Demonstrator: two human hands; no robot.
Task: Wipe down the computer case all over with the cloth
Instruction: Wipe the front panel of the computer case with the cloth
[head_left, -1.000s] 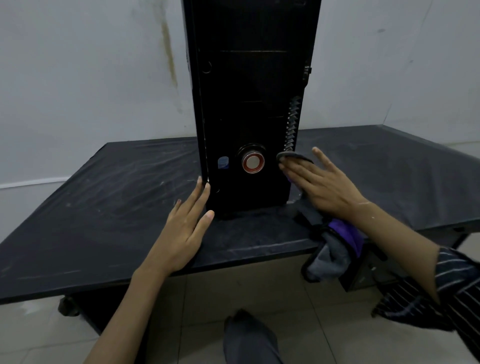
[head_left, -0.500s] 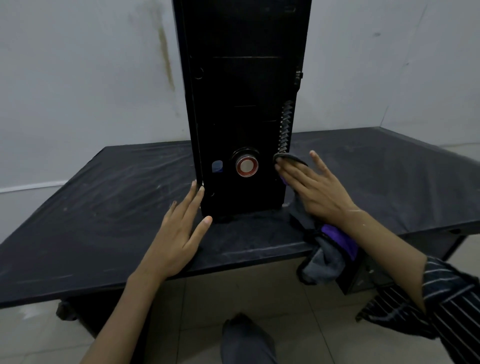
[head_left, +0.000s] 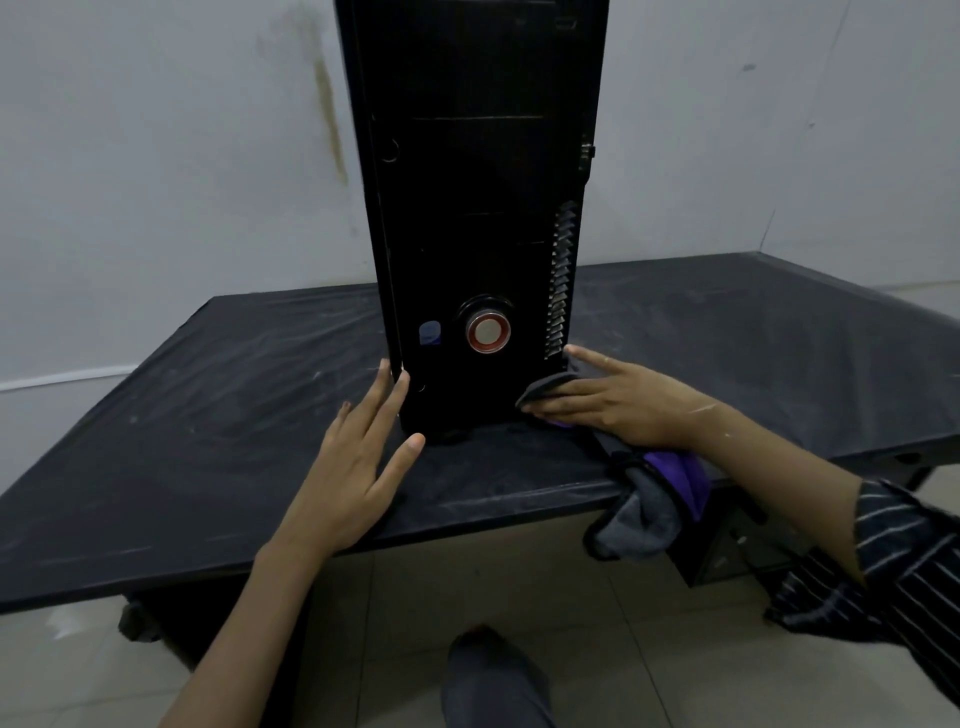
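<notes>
Black table (head_left: 208, 415) carries the upright computer case (head_left: 478, 182) — long axis vertical, mostly above both hands. Left hand (head_left: 353, 467), fingers straight, braces its lower left edge; right hand (head_left: 618, 402), flat, presses the cloth (head_left: 644, 512) against the lower right corner — remaining strokes probably run upward.

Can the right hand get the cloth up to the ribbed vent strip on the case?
Probably yes: the right hand, pressing the grey-and-purple cloth low on the tall black computer case, sits just below the ribbed vent strip; nothing lies between.
</notes>
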